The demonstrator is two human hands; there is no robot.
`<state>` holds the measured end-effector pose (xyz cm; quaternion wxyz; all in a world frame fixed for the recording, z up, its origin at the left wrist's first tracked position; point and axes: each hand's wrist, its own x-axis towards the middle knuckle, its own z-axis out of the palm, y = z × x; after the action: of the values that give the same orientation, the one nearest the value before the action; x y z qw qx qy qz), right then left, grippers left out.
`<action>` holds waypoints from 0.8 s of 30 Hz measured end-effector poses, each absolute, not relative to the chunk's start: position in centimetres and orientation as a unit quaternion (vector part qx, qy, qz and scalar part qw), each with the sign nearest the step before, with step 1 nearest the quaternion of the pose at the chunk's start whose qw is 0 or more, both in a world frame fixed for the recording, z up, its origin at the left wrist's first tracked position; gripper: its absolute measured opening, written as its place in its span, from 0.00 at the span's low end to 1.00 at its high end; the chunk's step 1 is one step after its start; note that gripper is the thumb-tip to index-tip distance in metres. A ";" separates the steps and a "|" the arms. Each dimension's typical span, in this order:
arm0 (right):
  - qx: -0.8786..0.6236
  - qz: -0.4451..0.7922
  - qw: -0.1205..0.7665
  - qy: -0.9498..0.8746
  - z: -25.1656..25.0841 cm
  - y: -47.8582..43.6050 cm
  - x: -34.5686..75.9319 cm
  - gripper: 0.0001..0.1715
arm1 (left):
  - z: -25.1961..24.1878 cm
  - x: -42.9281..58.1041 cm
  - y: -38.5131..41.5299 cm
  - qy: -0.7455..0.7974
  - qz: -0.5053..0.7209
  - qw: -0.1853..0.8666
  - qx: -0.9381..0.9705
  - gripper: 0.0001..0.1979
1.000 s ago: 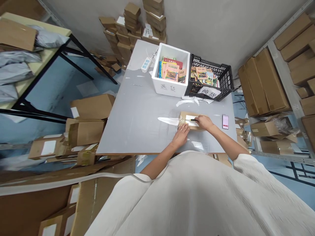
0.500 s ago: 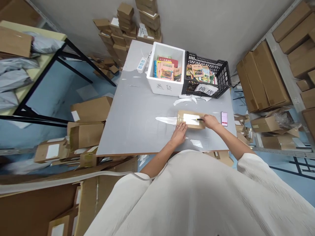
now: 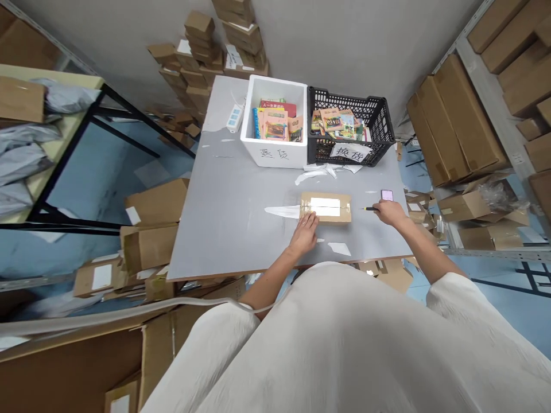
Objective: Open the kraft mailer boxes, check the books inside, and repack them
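A small taped cardboard box (image 3: 345, 213) lies flat on the grey table, a white label (image 3: 322, 203) on its top. A thin dark line runs lengthwise across the label. My left hand (image 3: 305, 230) rests on the box's near left edge, fingers stretched out over the top. Right of the box, my right hand (image 3: 390, 213) is closed around a box cutter (image 3: 371, 209) with a black and yellow handle. Its thin tip points left and is apart from the box. Just beyond that hand lies a phone (image 3: 387, 195), partly hidden by it.
A white foam box (image 3: 275, 154) and a black plastic crate (image 3: 350, 155), both holding books, stand at the table's back. White paper scraps (image 3: 316, 173) and a white strip (image 3: 282, 211) lie on the table (image 3: 215, 229). A power strip (image 3: 235, 117) sits behind left.
My right hand has drawn the box cutter rightward, off the box's top and past its right end. My left hand stays on the box. The camera view has shifted slightly.
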<state>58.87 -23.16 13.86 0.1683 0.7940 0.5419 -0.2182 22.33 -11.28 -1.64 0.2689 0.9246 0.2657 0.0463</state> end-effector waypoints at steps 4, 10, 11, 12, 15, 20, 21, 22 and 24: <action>0.824 -0.254 0.114 0.493 13.0 -26.3 61.0 0.20 | -0.9 23.1 -11.0 0.297 0.050 0.258 0.918 0.38; 0.830 -0.309 -0.008 0.465 10.4 -29.0 59.6 0.20 | 0.7 27.9 -10.1 0.291 0.022 0.256 0.921 0.31; 0.829 -0.313 -0.025 0.462 10.0 -29.1 59.2 0.20 | 0.8 28.9 -9.9 0.278 0.016 0.257 0.925 0.31; 0.830 -0.315 -0.041 0.459 9.6 -29.1 58.9 0.20 | 1.0 29.8 -9.7 0.267 0.009 0.255 0.929 0.30; 0.830 -0.324 -0.081 0.448 8.7 -29.2 58.3 0.19 | 1.1 31.9 -9.0 0.252 -0.018 0.245 0.936 0.31; 0.825 -0.333 -0.139 0.435 7.7 -29.6 58.1 0.18 | 0.6 33.2 -7.8 0.252 -0.060 0.237 0.936 0.32; 0.823 -0.338 -0.147 0.432 7.5 -29.6 58.1 0.18 | 0.6 33.2 -7.6 0.252 -0.066 0.235 0.937 0.33; 0.820 -0.344 -0.154 0.430 7.2 -29.6 58.2 0.18 | 0.6 33.2 -7.5 0.251 -0.070 0.233 0.937 0.33; 0.814 -0.355 -0.169 0.428 6.8 -29.4 58.4 0.19 | 0.7 33.3 -7.5 0.252 -0.079 0.231 0.937 0.32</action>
<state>58.36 -29.43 6.80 -0.1688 0.8136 0.4281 -0.3554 33.31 -7.50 0.66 0.2307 0.9366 0.2519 -0.0788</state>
